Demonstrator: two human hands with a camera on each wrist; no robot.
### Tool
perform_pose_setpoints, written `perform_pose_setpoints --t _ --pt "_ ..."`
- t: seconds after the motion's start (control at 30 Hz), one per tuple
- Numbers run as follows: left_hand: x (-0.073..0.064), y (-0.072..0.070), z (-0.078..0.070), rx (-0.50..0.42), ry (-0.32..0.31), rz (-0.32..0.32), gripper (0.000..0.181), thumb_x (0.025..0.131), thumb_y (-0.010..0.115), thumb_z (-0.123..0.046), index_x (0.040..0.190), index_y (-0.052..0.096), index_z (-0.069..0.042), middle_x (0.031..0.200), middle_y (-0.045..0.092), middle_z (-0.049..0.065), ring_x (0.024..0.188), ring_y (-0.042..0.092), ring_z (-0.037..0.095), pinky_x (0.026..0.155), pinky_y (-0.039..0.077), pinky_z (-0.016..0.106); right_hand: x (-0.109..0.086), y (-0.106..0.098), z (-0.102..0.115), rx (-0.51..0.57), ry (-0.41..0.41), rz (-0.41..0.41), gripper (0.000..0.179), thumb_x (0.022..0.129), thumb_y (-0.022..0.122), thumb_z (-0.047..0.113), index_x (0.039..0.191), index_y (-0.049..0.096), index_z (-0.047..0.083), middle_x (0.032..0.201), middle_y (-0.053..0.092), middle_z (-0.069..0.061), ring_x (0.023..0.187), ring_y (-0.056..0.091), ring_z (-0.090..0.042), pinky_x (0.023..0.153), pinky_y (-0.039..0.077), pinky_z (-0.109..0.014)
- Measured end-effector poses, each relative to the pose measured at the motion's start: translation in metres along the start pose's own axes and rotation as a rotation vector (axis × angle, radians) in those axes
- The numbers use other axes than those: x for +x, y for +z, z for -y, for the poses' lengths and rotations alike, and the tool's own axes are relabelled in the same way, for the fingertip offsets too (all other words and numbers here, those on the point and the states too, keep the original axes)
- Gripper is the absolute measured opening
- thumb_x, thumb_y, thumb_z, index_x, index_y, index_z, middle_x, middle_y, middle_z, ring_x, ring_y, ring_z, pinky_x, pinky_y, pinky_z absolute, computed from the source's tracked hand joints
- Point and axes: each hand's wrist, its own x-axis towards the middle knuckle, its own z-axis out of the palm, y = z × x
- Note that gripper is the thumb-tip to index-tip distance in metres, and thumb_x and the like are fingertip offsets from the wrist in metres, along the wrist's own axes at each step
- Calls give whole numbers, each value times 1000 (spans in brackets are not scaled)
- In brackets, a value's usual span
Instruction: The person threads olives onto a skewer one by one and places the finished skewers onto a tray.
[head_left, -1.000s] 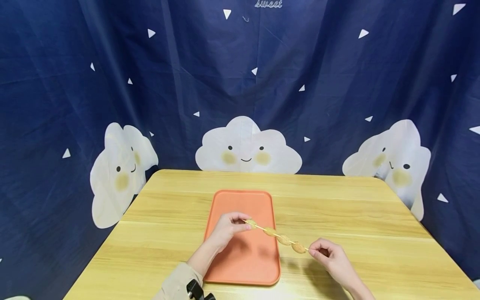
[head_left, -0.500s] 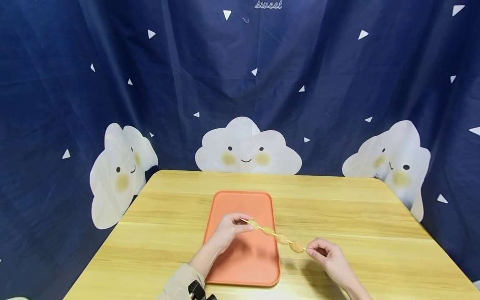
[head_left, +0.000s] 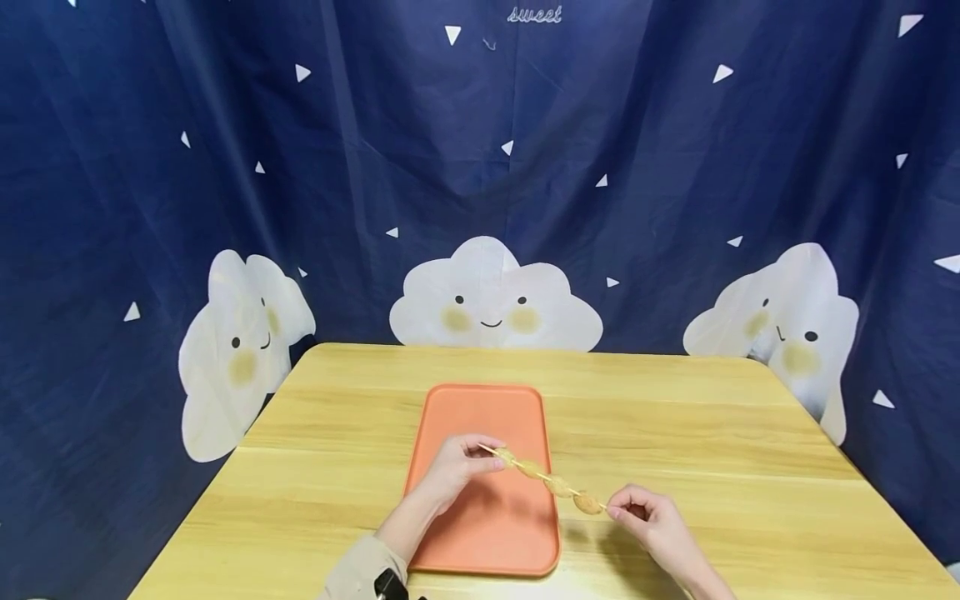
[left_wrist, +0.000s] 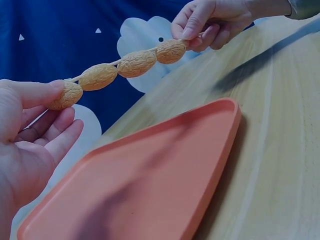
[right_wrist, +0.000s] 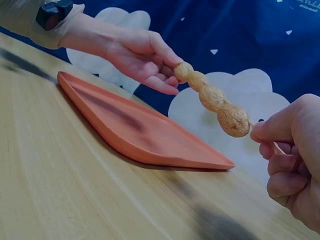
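A skewer (head_left: pixel 557 487) of several wrinkled tan oval food pieces is held slantwise above the orange tray (head_left: pixel 487 408), its right end past the tray's right edge. My left hand (head_left: pixel 455 471) pinches the endmost piece (left_wrist: pixel 66 96) between thumb and fingers. Behind that piece, a bit of the thin stick sticks out over the fingers in the head view. At the lower right end, my right hand (head_left: pixel 651 525) pinches the bare stick, its other fingers curled under, as the right wrist view shows. The pieces sit close together along the stick.
The tray lies lengthwise on a light wooden table (head_left: pixel 690 417), with a low raised rim. A dark blue curtain (head_left: pixel 480 108) printed with white clouds and triangles surrounds the table's back and sides. A black device (right_wrist: pixel 54 14) is strapped on the left wrist.
The right hand and the skewer have shifted a little to the left, and more stick shows past the left fingers. The left hand stays nearly in place. The head view has tilted slightly.
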Motion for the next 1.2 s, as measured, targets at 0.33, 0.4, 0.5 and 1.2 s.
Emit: perform_pose_setpoints --t 0.33,0.4,0.5,1.2 --pt "-6 -6 8 -92 -63 2 40 78 65 6 112 51 22 85 65 2 83 63 16 80 53 32 -1 -2 0 81 116 138 15 91 55 3 96 60 -10 66 51 2 43 34 1 32 32 -21" --pt "-7 -8 10 -108 -65 -2 39 78 64 7 111 51 22 85 65 3 82 63 15 80 53 31 0 -2 0 87 113 163 16 91 55 3 98 60 -10 66 50 2 44 35 1 32 32 -21" --pt "-7 -11 11 -119 -64 -11 37 78 64 8 111 52 21 84 64 3 82 63 14 78 53 28 2 -2 0 92 91 200 17 91 54 3 99 60 -11 66 49 -4 46 36 1 32 32 -23" --pt "4 -16 1 -142 -24 -110 38 81 59 9 115 47 20 86 62 4 80 62 12 79 54 32 12 10 9 59 100 422 14 89 56 6 93 60 -6 74 57 -2 58 44 1 46 39 -16"
